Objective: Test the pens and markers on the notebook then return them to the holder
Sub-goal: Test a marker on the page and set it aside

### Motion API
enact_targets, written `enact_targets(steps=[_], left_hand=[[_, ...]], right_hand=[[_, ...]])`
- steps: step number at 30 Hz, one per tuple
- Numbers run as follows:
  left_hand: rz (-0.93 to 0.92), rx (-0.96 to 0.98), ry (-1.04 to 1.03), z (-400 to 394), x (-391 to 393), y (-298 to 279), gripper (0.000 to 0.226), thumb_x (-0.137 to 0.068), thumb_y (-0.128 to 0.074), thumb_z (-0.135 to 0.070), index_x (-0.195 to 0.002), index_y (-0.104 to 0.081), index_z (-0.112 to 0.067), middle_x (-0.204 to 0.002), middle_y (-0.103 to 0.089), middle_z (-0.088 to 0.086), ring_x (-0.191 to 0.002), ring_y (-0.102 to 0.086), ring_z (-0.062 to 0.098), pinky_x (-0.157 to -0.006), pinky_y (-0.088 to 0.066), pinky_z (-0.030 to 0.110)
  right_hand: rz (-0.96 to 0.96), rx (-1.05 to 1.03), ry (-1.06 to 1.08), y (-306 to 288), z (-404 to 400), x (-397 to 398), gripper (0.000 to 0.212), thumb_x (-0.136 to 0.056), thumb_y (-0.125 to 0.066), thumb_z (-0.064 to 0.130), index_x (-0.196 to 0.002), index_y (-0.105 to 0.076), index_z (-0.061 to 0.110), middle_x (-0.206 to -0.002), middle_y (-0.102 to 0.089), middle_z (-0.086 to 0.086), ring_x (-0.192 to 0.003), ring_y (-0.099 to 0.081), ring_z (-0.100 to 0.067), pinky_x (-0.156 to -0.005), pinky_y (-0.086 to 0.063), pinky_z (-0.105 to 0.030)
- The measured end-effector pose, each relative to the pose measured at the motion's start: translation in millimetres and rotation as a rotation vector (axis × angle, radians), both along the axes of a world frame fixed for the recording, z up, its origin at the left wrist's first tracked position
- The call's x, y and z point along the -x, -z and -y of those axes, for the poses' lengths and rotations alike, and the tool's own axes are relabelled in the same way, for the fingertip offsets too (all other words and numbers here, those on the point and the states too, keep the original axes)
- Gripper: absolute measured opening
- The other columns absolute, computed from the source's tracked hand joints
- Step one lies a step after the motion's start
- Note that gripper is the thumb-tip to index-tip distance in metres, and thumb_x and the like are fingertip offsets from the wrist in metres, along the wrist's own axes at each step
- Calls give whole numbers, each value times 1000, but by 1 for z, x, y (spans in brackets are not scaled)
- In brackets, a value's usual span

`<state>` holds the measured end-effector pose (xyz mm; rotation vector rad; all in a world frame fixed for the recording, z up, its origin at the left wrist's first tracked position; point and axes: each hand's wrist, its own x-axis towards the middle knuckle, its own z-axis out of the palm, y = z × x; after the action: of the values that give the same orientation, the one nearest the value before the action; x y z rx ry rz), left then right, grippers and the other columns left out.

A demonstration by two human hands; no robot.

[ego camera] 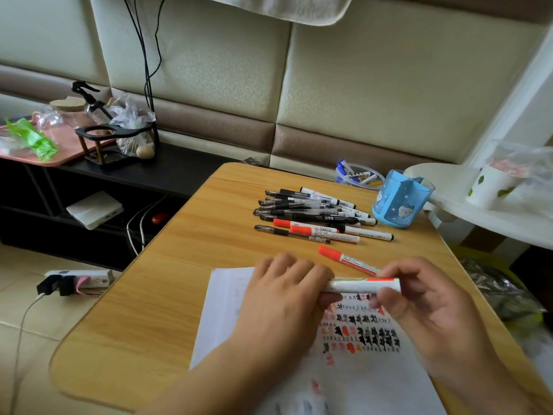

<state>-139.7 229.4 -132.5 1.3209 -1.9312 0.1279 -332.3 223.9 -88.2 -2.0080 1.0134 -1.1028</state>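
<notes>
- Marker in hand (363, 285): white barrel, red at its right end, long axis level and left-to-right, held above the notebook (227, 301) and its rows of red and black test marks.
- Left hand (287, 292): grip closed round the barrel's left end; tip or cap hidden beneath the fingers.
- Right hand (419, 295): grip pinching the right end.
- Holder (399, 202): blue cup, far right of the tabletop (185, 265), beyond the pile of pens (314, 211); right hand lay nearer.
- Loose red-capped marker (347, 260): just beyond the hands, lying diagonally.

pens (314, 211) behind notebook (227, 307) | holder (398, 202) right of pens | tub (359, 175) seemingly behind holder
</notes>
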Motion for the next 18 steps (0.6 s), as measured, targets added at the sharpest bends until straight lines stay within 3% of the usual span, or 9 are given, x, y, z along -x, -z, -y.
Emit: enact_targets(steps=[2, 4, 6, 9, 14, 18], left_hand=[[-68, -34, 78, -1, 3, 0, 24, -95, -40, -42, -90, -52, -22, -79, -55, -7, -70, -51, 19, -56, -43, 35], [-113, -104, 125, -2, 4, 2, 25, -95, -38, -44, -89, -48, -22, -77, -51, -7, -68, -47, 18, -54, -42, 37], [-124, -133, 114, -2, 3, 5, 25, -94, -39, -48, -92, -48, -24, -79, -50, -9, -71, -46, 14, -59, -42, 35], [-186, -153, 87, 1, 1, 8, 27, -93, -37, -50, -93, -48, -26, -80, -47, -13, -72, -43, 8, -63, -37, 29], [-197, -182, 78, 3, 0, 8, 19, -94, -41, -41, -88, -48, -24, -80, -44, -14, -72, -41, 6, -60, -30, 18], [-213, -196, 86, 4, 0, 9, 18, -96, -45, -37, -86, -48, -23, -78, -45, -14, -73, -44, 2, -61, -31, 13]], right_hand=[[-40, -48, -59, -1, 9, 3, 48, -62, -78, 60, -103, -59, 44, -96, -70, 3, -89, -65, -10, -74, -54, -24], [-368, 49, 62, 4, 43, 14, 54, -68, -81, 43, -114, -55, 49, -103, -64, 17, -100, -56, -3, -79, -45, -17], [-557, 70, 266, 15, 84, 25, 44, -77, -75, 40, -119, -59, 41, -103, -56, 22, -94, -49, 0, -75, -39, -18], [-606, -17, 380, 33, 112, 29, 30, -81, -71, 39, -110, -69, 30, -90, -55, 19, -86, -51, -1, -66, -39, -18], [-727, -64, 424, 38, 92, 49, 15, -87, -64, 41, -98, -70, 34, -84, -61, 22, -82, -54, 3, -69, -49, -22], [-673, -76, 537, 44, 64, 73, 9, -83, -68, 43, -89, -70, 36, -79, -63, 19, -77, -56, 2, -64, -49, -22]])
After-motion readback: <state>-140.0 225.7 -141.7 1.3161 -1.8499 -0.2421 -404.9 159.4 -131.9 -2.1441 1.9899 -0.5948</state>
